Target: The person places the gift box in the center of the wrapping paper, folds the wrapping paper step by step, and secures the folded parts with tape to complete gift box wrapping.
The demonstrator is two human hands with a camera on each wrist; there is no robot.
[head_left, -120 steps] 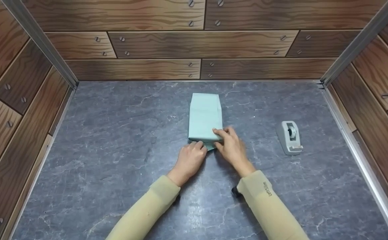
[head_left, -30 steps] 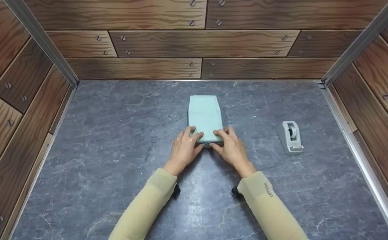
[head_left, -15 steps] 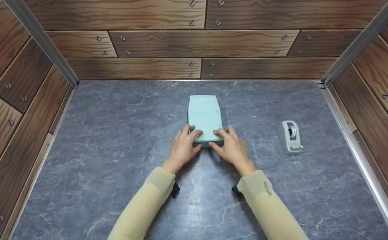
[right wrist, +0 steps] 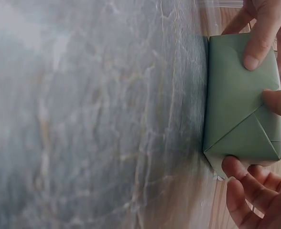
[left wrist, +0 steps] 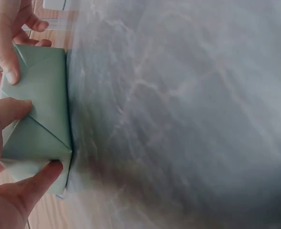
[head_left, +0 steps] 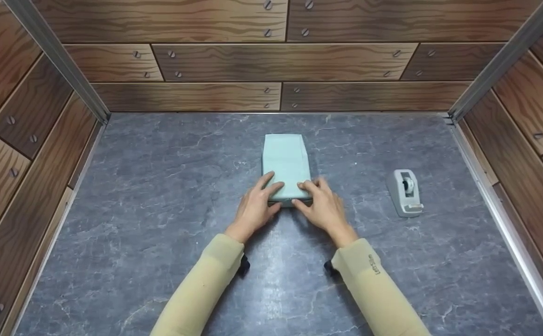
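A box wrapped in pale green paper [head_left: 286,158] lies flat in the middle of the head view, its long side running away from me. My left hand [head_left: 254,205] grips its near left corner, thumb against the near end and fingertips on the top and left side. At the near right corner, my right hand [head_left: 323,205] holds it in the same way. Both wrist views show the near end of the wrapped box [left wrist: 45,105], where diagonal paper folds lie flat under the thumbs. The underside is hidden.
A grey tape dispenser [head_left: 397,198] with a roll in it stands to the right on the dark marbled table [head_left: 159,186]. Wood-patterned panels [head_left: 281,63] close off the back and both sides, with metal rails along the corners.
Four seconds ago a paper flap stuck out at the near end under my left hand; now it lies folded up. My left hand has moved to the left corner. The right has barely moved.
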